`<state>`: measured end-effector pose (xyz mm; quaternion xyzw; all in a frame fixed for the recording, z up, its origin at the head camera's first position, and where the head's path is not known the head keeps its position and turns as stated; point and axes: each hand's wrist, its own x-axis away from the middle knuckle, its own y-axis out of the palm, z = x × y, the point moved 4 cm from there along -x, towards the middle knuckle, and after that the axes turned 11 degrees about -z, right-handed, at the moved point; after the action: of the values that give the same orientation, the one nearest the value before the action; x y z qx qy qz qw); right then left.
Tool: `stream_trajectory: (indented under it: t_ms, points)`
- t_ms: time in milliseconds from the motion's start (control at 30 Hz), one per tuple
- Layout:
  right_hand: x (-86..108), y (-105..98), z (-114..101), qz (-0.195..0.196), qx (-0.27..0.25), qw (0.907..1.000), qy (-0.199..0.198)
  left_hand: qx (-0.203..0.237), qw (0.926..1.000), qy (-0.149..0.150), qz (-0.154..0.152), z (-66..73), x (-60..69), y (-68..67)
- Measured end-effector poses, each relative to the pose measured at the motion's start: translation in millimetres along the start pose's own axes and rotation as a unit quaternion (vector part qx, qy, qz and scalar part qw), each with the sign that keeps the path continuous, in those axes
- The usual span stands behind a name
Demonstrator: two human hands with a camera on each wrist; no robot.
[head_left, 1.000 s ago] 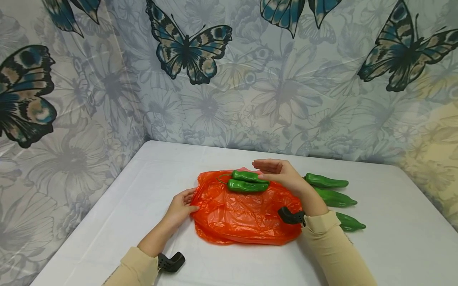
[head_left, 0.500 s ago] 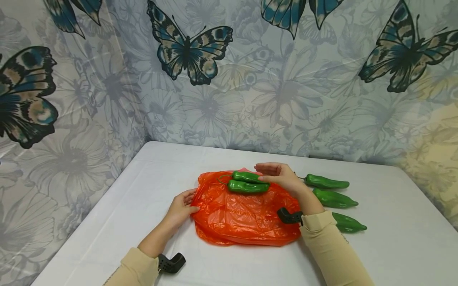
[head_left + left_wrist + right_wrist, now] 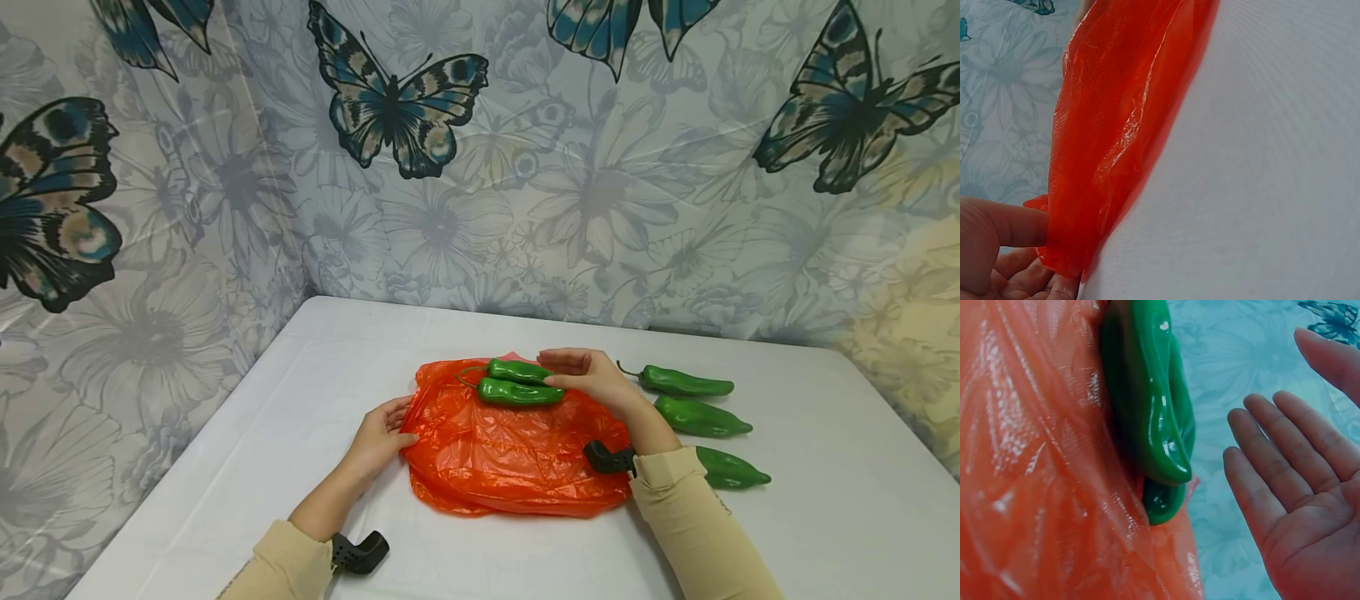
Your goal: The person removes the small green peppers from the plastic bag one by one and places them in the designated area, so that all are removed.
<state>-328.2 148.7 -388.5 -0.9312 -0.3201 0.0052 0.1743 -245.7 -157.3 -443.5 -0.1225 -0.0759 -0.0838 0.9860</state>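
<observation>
A red plastic bag [image 3: 502,467] lies spread on the white table. Two green peppers rest side by side on its far part: a front pepper [image 3: 520,392] and a rear pepper [image 3: 513,371]. My left hand [image 3: 377,433] pinches the bag's left edge between thumb and fingers, as the left wrist view shows with the bag edge [image 3: 1072,244]. Beside the tips of the two peppers is my right hand [image 3: 596,379], its fingers straight and nothing in it. In the right wrist view the palm [image 3: 1316,531] faces the peppers [image 3: 1147,400] across a gap.
More green peppers lie to the right of the bag: a far one [image 3: 686,382], a middle one [image 3: 705,417] and a near one [image 3: 731,469] partly behind the right sleeve. A butterfly-patterned cloth [image 3: 525,208] stands behind the table [image 3: 315,358].
My right hand has shifted slightly nearer and to the right, and its forearm uncovers more of the peppers on that side. The left hand, bag and two peppers look unchanged.
</observation>
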Motion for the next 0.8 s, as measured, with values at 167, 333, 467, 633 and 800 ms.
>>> stream_trajectory:
  t_ms: [167, 333, 467, 633, 800]
  points:
    - [-0.8, 0.4, 3.7, -0.005, 0.005, 1.0000, -0.006, 0.000, 1.0000, -0.002, 0.002, -0.7, -0.2, 0.0]
    - [-1.7, 1.2, 8.2, -0.015, -0.007, 0.9998, -0.007, 0.002, 1.0000, -0.003, 0.003, -0.6, 0.0, -0.1]
    - [-2.5, 2.5, 10.7, -0.020, -0.007, 0.9997, -0.007, 0.003, 1.0000, -0.004, 0.003, -0.3, 0.5, 0.2]
    - [-3.3, 4.9, 11.1, -0.026, -0.008, 0.9996, -0.007, 0.004, 1.0000, -0.004, 0.003, -0.4, 0.8, 0.2]
    - [-3.2, 5.9, 11.7, -0.027, -0.008, 0.9996, -0.005, 0.005, 1.0000, 0.002, 0.004, -0.1, 0.5, 0.2]
